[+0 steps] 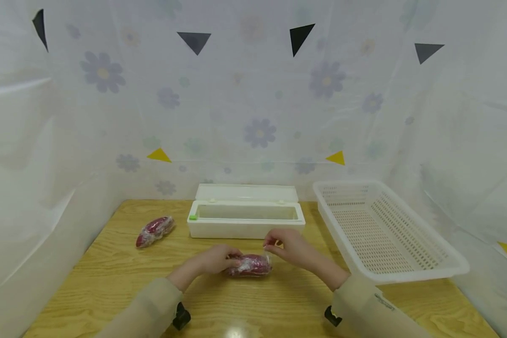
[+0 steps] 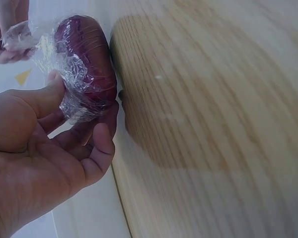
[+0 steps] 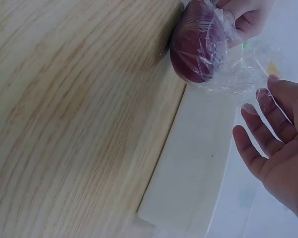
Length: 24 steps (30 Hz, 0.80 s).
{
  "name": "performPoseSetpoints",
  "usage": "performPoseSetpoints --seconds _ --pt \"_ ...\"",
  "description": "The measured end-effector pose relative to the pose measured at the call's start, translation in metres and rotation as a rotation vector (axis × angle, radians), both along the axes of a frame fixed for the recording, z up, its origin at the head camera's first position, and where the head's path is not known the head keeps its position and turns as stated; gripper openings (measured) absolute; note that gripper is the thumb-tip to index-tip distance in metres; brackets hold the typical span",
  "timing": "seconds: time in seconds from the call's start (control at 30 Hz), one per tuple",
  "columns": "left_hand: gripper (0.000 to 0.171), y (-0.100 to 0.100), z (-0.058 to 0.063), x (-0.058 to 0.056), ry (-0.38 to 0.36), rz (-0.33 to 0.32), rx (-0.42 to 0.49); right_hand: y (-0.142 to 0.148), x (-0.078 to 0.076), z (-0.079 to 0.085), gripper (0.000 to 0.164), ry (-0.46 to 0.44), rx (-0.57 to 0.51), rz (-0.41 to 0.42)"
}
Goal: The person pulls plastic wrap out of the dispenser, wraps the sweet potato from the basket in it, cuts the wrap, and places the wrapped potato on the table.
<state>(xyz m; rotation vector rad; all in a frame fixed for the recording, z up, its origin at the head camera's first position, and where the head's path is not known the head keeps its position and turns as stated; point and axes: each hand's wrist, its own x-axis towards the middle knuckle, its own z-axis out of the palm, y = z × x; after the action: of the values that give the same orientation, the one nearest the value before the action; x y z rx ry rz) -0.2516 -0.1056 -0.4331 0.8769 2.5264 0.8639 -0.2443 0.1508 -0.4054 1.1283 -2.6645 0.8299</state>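
Observation:
A reddish-purple sweet potato (image 1: 255,265), loosely covered in clear cling film, lies on the wooden table. My left hand (image 1: 217,259) grips its left end, the thumb (image 2: 53,87) pressing on the film and the fingers curled beneath. On the other side, my right hand (image 1: 290,247) pinches a loose end of the cling film (image 3: 246,74) between thumb and forefinger, pulling it up and away from the sweet potato. The other fingers of that hand are spread. Another wrapped sweet potato (image 1: 155,231) rests at the table's left.
Behind my hands stands a long white cling film box (image 1: 245,230), its lid (image 1: 247,192) raised and a green slider (image 1: 193,217) at its left end. A white perforated basket (image 1: 350,246) sits on the right. White flowered sheeting (image 1: 219,117) encloses the back and sides.

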Motion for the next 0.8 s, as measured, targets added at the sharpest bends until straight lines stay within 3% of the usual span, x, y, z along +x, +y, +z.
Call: performPoseSetpoints --seconds 0.43,0.57,0.8 --pt "0.022 0.012 0.003 -0.006 -0.013 -0.047 0.046 -0.023 -0.012 -0.014 0.007 -0.046 0.031 0.078" --pt "0.023 0.013 0.004 -0.005 -0.008 -0.038 0.04 -0.025 -0.012 -0.02 0.002 -0.081 0.018 0.066" --pt "0.028 0.013 0.001 -0.003 -0.015 -0.015 0.059 -0.027 -0.011 -0.026 0.007 -0.143 -0.014 0.038"
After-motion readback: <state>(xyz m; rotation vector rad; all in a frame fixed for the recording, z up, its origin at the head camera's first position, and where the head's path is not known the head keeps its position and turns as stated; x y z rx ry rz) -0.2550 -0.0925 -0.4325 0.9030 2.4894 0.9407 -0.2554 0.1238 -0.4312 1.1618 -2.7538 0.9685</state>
